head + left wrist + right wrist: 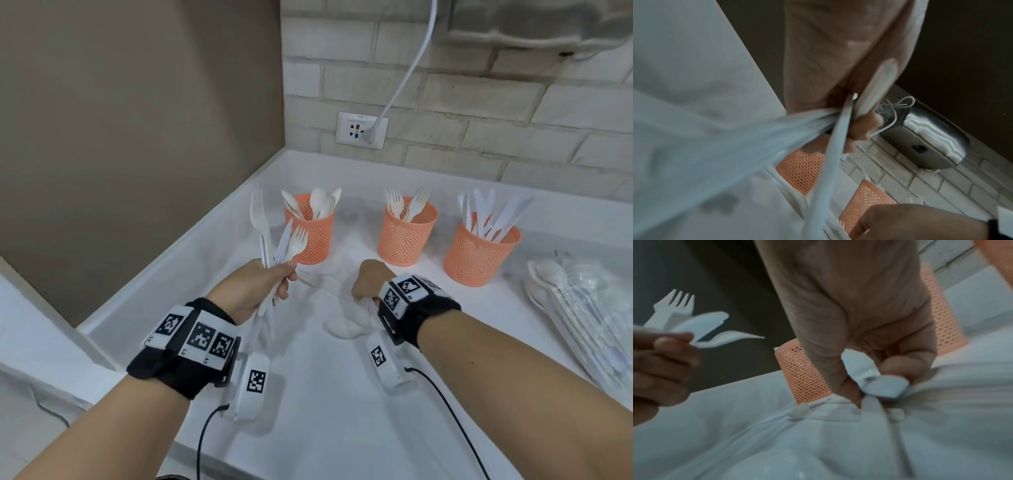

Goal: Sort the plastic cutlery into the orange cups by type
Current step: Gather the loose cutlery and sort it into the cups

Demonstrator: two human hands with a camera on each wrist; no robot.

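Three orange mesh cups stand in a row at the back of the white counter [342, 411]: the spoon cup [310, 236], the fork cup [406, 236] and the knife cup [479, 257]. My left hand [260, 287] is raised in front of the spoon cup and grips a bundle of white cutlery [274, 240] with forks and a knife sticking up. The handles of this bundle of white cutlery [838, 146] cross below my palm. My right hand [370, 281] is fisted low on the counter. Its thumb and finger pinch white cutlery pieces [881, 386]; their type is unclear.
A crumpled clear wrapper [346, 325] lies under my right wrist. A pile of wrapped cutlery packs [582, 308] lies at the right. The brown side wall [137, 137] closes the left. A wall socket [363, 130] and a hand dryer [920, 141] are on the brick wall.
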